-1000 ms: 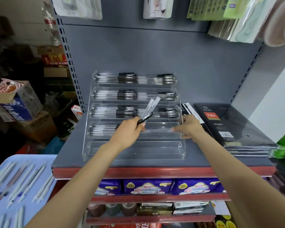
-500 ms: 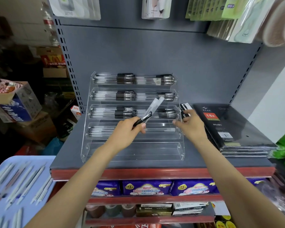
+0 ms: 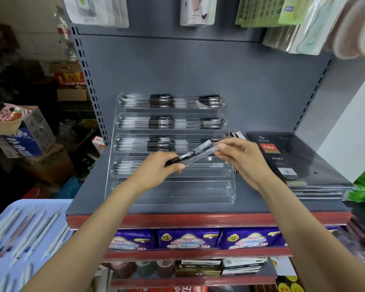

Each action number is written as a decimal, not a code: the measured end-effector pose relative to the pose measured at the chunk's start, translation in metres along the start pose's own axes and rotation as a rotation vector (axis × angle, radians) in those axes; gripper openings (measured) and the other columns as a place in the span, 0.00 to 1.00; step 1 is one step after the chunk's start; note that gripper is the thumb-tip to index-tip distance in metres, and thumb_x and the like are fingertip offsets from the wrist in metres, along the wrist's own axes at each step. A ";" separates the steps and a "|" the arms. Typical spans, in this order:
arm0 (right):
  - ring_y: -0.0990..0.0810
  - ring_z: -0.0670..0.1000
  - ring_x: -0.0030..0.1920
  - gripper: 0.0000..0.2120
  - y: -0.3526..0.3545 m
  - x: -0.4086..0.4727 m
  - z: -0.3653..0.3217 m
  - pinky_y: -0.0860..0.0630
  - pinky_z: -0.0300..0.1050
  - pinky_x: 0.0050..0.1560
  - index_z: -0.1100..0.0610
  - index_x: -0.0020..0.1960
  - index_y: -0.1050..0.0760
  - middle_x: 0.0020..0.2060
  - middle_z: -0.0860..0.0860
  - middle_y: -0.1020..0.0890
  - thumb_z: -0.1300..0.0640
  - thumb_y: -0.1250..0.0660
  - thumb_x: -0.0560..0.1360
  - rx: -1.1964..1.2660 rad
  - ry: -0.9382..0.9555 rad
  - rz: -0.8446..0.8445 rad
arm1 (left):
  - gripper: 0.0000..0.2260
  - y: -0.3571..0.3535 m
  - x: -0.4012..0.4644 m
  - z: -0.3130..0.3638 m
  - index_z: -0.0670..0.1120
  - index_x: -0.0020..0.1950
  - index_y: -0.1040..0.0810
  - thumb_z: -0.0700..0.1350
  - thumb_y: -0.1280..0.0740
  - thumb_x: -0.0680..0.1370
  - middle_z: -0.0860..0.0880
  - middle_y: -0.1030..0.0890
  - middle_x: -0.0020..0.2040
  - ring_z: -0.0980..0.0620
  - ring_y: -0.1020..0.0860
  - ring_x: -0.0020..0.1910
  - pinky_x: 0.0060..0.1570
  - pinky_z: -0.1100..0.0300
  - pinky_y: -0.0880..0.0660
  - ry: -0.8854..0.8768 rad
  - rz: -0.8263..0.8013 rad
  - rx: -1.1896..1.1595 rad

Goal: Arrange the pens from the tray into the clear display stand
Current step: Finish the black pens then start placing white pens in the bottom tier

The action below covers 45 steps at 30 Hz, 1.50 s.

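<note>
Grey shelf (image 3: 261,204) carries clear display stand (image 3: 171,192); upper 3 tiers full of pens, 4th part-filled, bottom tier bare. Blue tray (image 3: 0,232) w/ loose pens lower left. Left hand (image 3: 156,169) grips 2 pens (image 3: 195,153) in front of 4th tier; right hand (image 3: 238,159) fingers pinch one pen's cap end.

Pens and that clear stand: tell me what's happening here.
A person is stocking the clear display stand on the grey shelf. The left hand holds two pens, and the right hand pinches the tip of one. The top three tiers are filled, the fourth partly, the bottom one empty. More pens lie on the blue tray.
</note>
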State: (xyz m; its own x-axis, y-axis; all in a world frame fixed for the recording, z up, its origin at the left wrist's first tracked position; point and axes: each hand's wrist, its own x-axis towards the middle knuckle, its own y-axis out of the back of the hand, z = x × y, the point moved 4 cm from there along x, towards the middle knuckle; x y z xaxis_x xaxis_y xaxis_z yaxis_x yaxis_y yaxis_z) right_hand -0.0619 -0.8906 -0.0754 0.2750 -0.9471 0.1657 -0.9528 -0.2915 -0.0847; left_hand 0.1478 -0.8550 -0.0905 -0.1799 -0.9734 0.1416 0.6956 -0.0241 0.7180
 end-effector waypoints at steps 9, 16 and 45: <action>0.20 0.40 0.32 0.02 0.026 0.000 0.017 0.25 0.28 0.39 0.61 0.44 0.20 0.34 0.49 0.18 0.65 0.31 0.72 -0.473 0.104 0.283 | 0.07 0.003 0.003 -0.009 0.47 0.52 0.21 0.45 0.37 0.79 0.53 0.22 0.34 0.60 0.30 0.29 0.29 0.73 0.35 0.048 0.229 -0.016; 0.32 0.42 0.41 0.03 0.020 0.013 0.028 0.38 0.29 0.42 0.57 0.42 0.18 0.46 0.51 0.28 0.61 0.26 0.68 -0.984 0.111 0.250 | 0.10 -0.015 0.015 -0.010 0.50 0.37 0.28 0.48 0.37 0.79 0.52 0.30 0.28 0.54 0.33 0.29 0.27 0.63 0.39 0.067 0.105 0.129; 0.25 0.58 0.60 0.35 0.020 0.028 0.047 0.20 0.52 0.48 0.62 0.69 0.35 0.63 0.58 0.27 0.61 0.24 0.67 -0.527 -0.561 0.199 | 0.11 -0.016 0.011 -0.012 0.43 0.41 0.25 0.49 0.37 0.79 0.51 0.31 0.28 0.53 0.33 0.29 0.29 0.61 0.40 0.045 0.152 0.038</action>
State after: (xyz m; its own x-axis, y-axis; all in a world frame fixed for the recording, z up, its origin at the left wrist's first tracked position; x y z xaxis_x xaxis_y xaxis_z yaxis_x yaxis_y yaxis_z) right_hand -0.0666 -0.9295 -0.1190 -0.0166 -0.9418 -0.3357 -0.8877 -0.1406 0.4385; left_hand 0.1433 -0.8678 -0.1083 -0.0429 -0.9744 0.2207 0.6852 0.1320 0.7163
